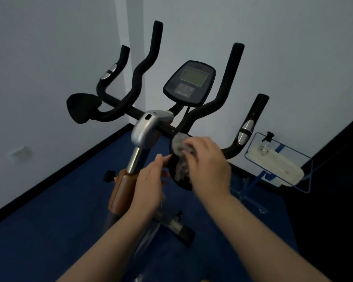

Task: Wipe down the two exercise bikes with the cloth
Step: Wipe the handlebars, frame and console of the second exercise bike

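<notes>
An exercise bike (pixel 145 131) with black handlebars, a silver stem cover and a console (pixel 190 84) stands in front of me. My right hand (pixel 208 165) presses a grey cloth (pixel 179 147) onto the black elbow pad (pixel 181 180) on the right side of the handlebar. My left hand (pixel 149 184) is beside that pad's left edge, fingers straight, fingertips touching it. A matching black pad (pixel 83 107) sits on the left side. Only this one bike is in view.
A clear blue-edged stand (pixel 293 159) at the right holds a small pump bottle (pixel 266 143) and a white tray. White walls meet in a corner behind the bike. The floor (pixel 49 231) is blue carpet. A wall socket (pixel 20 152) sits low on the left.
</notes>
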Demonstrator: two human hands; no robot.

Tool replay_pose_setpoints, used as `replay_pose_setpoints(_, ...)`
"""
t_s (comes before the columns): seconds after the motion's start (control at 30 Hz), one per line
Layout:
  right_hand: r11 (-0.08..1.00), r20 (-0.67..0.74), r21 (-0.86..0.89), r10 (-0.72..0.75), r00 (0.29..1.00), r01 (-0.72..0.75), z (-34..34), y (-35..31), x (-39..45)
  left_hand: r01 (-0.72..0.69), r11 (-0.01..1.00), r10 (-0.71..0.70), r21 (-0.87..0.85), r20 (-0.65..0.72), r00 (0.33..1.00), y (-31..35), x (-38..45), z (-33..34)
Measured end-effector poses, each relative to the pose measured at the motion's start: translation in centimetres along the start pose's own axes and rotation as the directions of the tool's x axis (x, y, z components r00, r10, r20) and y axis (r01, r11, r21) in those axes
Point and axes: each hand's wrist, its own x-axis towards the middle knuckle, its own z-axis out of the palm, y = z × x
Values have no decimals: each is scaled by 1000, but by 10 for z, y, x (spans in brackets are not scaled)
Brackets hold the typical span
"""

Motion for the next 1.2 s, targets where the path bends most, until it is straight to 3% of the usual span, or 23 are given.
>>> replay_pose_setpoints(0.07, 996, 93, -85, -23, 995, 31, 11, -16, -15, 26, 999, -26, -32, 7, 1000, 1, -2, 0)
replay_pose_setpoints(0.2, 956, 265, -71, -258, 929, 285, 2, -1, -25, -3, 1000, 3, -3, 39, 999, 5, -5, -2)
replay_pose_setpoints(0.27, 973, 197, -77, -199, 960, 217, -4, 3, -2, -1, 1000, 1, 24, 13, 1000, 7, -5, -1)
replay_pose_setpoints(0.33, 980, 215, -87, -154, 964, 176, -4, 1, -2, -13, 998, 14, 58, -12, 1000, 6, -7, 3)
replay_pose_setpoints(0.5, 901, 428, -44, -373, 823, 431, -23, 23, -20, -120, 977, 113, 177, 50, 992, 8, -4, 8)
replay_pose_setpoints(0.63, 943, 309, -136, -251, 917, 304, -14, 21, -3, -165, 970, 152, 178, 84, 985, 6, 10, 14)
replay_pose_setpoints(0.73, 928, 386, -78, -308, 870, 363, -21, 24, -32, -207, 959, 193, 193, 89, 977, 3, 13, 15)
replay_pose_setpoints(0.8, 908, 361, -20, -383, 850, 418, -34, 37, -31, -223, 949, 205, 224, 104, 973, 1, 16, 12)
replay_pose_setpoints(0.87, 950, 226, 25, -308, 924, 311, -39, 47, -8, -248, 935, 228, 252, 106, 968, 1, 21, 10)
replay_pose_setpoints(0.93, 989, 141, 117, -111, 984, 95, -31, 44, 15, -260, 931, 244, 256, 90, 965, 0, 20, 12)
replay_pose_setpoints(1.0, 969, 203, 198, 104, 974, -145, -12, 33, 18, -263, 936, 251, 234, 78, 965, -3, 17, 16)
replay_pose_setpoints(1.07, 919, 176, 214, 296, 939, -330, 5, 21, 1, -268, 939, 259, 214, 68, 963, -4, 13, 19)
replay_pose_setpoints(1.13, 920, 56, 111, 371, 927, -375, 12, 14, -23, -262, 944, 252, 203, 75, 965, -5, 13, 20)
replay_pose_setpoints(1.2, 914, 21, 52, 402, 915, -403, 14, 13, -35, -253, 947, 237, 197, 101, 966, -5, 15, 17)
